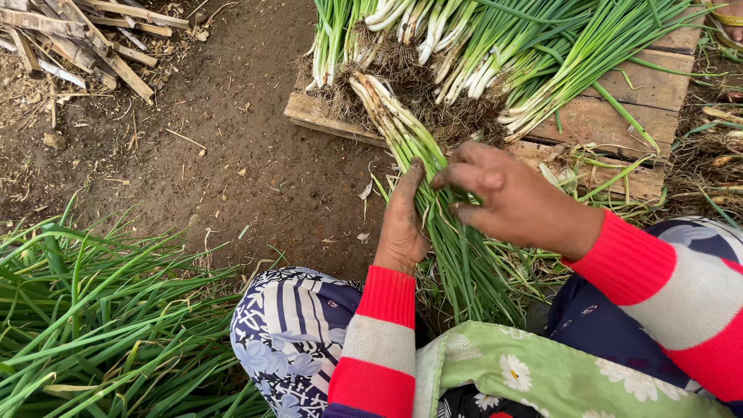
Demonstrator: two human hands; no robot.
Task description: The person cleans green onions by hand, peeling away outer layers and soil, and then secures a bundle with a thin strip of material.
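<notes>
Fingers (464, 179) of the right hand (515, 203) spread half-open, tips pinching at the stalks of the held bunch of spring onions (433, 209); those of the left hand (402, 220) closed round the same bunch from the side, thumb up along it, soil on the skin.

Ground (232, 139): bare dark earth, damp-looking, running between the knees and the pallet.

Loose greens (93, 325): large heap of long leaves at the left, well apart from both hands.

Wooden pallet (619, 116): weathered boards ahead, carrying a stacked row of onions (464, 54), white ends and muddy roots toward the viewer.

Held bunch: roots resting against the pallet edge, leaves trailing back toward the lap, between the two hands.

Split wood (85, 39): pale sticks, far left corner.

Step, as judged: sorting or stripping the bunch, left hand steadying, right hand working the outer leaves. The next move seemingly calls for a firm left grip and a light pull along the stalk.

Pose: both forearms in red-and-grey striped sleeves (379, 340) reach forward from a crouch, right wrist bent inward across the bunch.
</notes>
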